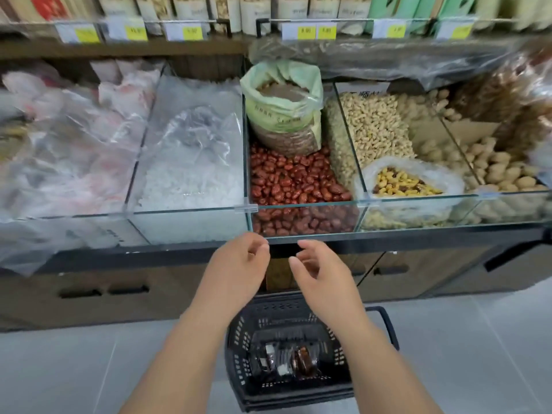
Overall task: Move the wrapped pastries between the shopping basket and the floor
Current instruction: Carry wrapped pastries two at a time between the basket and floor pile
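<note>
Your left hand (239,265) and right hand (324,271) hover, each grip loosely apart and empty; at 6 o'clock the wrapped pastries (286,361) lie in the shopping basket (277,307), its sides hidden by your forearms (185,354)

Pale grey tiled floor (463,354), bearing a black perforated plastic shopping basket (236,348) near centre, with a dark wooden display counter (119,294) standing farther back.
</note>
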Tool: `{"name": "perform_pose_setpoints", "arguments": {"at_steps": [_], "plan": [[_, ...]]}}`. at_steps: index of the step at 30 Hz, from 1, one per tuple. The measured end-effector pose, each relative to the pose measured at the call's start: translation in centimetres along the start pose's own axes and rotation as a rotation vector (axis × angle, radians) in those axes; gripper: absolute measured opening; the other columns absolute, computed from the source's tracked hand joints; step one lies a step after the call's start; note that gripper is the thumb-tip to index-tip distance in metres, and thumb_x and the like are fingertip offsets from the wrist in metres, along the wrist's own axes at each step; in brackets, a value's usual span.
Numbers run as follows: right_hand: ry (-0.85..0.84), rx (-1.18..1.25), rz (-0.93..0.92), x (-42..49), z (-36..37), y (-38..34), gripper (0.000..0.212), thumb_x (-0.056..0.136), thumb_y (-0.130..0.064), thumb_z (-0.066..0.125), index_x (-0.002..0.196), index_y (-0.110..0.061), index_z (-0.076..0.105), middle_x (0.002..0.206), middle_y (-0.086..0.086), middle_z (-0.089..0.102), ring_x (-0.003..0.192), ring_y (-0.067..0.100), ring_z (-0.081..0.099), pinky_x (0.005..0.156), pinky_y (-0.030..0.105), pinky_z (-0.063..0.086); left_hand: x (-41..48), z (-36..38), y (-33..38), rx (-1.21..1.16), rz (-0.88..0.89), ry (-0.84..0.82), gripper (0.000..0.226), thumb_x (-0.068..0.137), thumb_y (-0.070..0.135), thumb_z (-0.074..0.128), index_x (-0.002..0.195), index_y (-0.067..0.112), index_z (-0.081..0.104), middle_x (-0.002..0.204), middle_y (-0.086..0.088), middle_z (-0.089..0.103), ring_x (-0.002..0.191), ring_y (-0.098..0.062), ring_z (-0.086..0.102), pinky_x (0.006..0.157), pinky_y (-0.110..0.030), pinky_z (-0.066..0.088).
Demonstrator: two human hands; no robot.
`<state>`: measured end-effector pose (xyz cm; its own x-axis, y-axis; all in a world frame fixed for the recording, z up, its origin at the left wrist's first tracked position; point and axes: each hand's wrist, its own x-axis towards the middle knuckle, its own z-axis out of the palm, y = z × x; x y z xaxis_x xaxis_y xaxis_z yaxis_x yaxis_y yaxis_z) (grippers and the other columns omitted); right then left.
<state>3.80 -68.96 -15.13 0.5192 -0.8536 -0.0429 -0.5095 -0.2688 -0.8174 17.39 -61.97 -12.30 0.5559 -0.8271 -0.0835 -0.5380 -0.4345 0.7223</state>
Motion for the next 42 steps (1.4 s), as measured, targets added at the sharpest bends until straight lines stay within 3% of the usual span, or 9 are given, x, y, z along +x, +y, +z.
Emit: {"name": "perform_pose_setpoints", "arguments": {"at_steps": [3,6,10,17,21,25,28,33,42], "plan": [[0.023,0.03,-0.048,-1.5,-2.4,-3.5,0.033,0.093,-0.035,0.055,0.125,-0.026,0.053,0.108,-0.013,0.059,0.097,0.001,0.056,0.087,0.021,0.046,-2.2,-3.2,2.3,-0.032,0.025,0.067,0.012,0.095,0.03,0.048,0.09,0.032,0.059,0.091,0.015,0.062,0.086,-0.001,0.055,0.077,-0.021,0.039],[0.006,0.049,-0.098,-2.7,-4.4,-5.7,0.031,0.093,-0.035,0.055,0.122,-0.025,0.055,0.108,-0.012,0.06,0.095,-0.001,0.056,0.084,0.017,0.046,-4.3,-5.3,4.2,-0.035,0.022,0.142,0.013,0.095,0.03,0.048,0.091,0.03,0.06,0.088,0.016,0.06,0.08,0.005,0.051,0.068,-0.015,0.038],[-0.078,-0.008,-0.171,-4.3,-6.9,-6.8,0.03,0.094,-0.036,0.052,0.121,-0.024,0.056,0.11,-0.01,0.059,0.088,-0.009,0.053,0.073,0.005,0.04,-7.3,-6.2,6.3,-0.05,-0.02,0.224,0.015,0.096,0.03,0.047,0.095,0.026,0.061,0.088,0.015,0.059,0.08,0.006,0.051,0.065,-0.009,0.035],[-0.255,-0.039,-0.276,-6.8,-10.9,-7.6,0.028,0.096,-0.038,0.049,0.12,-0.025,0.057,0.109,-0.01,0.06,0.084,-0.011,0.051,0.068,0.002,0.037,-13.5,-5.1,8.9,-0.035,-0.104,0.387,0.014,0.095,0.031,0.048,0.094,0.026,0.06,0.084,0.019,0.056,0.078,0.007,0.05,0.062,-0.004,0.033],[-0.368,-0.039,-0.353,-8.7,-10.4,-8.9,0.029,0.096,-0.037,0.049,0.12,-0.024,0.057,0.108,-0.01,0.06,0.084,-0.011,0.051,0.065,0.002,0.038,-17.7,-5.4,8.3,-0.022,-0.195,0.509,0.015,0.094,0.031,0.05,0.093,0.024,0.063,0.084,0.016,0.06,0.079,0.0,0.054,0.066,-0.014,0.037],[-0.512,-0.054,-0.448,-11.7,-7.4,-11.5,0.03,0.096,-0.039,0.047,0.121,-0.026,0.056,0.107,-0.012,0.059,0.085,-0.007,0.051,0.069,0.007,0.037,-22.7,-7.4,6.6,-0.02,-0.346,0.637,0.015,0.094,0.031,0.05,0.089,0.024,0.063,0.083,0.014,0.062,0.084,-0.01,0.057,0.072,-0.024,0.04],[-0.61,-0.078,-0.534,-14.7,-4.0,-14.1,0.029,0.096,-0.039,0.047,0.121,-0.027,0.056,0.108,-0.013,0.059,0.09,-0.002,0.053,0.077,0.017,0.04,-27.1,-9.7,4.5,0.002,-0.421,0.714,0.015,0.096,0.033,0.047,0.09,0.027,0.059,0.084,0.012,0.06,0.078,-0.005,0.054,0.064,-0.022,0.039],[-0.757,-0.077,-0.669,-20.8,3.8,-19.1,0.025,0.095,-0.037,0.05,0.116,-0.027,0.059,0.101,-0.016,0.058,0.079,-0.011,0.05,0.065,0.001,0.034,-35.5,-14.1,-1.0,-0.018,-0.56,0.862,0.023,0.095,0.031,0.049,0.072,0.03,0.051,0.072,0.012,0.056,0.078,-0.015,0.056,0.066,-0.026,0.036],[-0.984,-0.072,-0.871,-35.3,20.4,-27.4,0.03,0.095,-0.03,0.052,0.121,-0.016,0.058,0.112,-0.003,0.061,0.086,0.006,0.054,0.072,0.01,0.032,-52.4,-23.2,-13.5,0.022,-0.791,0.993,0.014,0.093,0.029,0.053,0.082,0.023,0.058,0.073,0.009,0.058,0.074,-0.017,0.056,0.065,-0.027,0.04]]}}
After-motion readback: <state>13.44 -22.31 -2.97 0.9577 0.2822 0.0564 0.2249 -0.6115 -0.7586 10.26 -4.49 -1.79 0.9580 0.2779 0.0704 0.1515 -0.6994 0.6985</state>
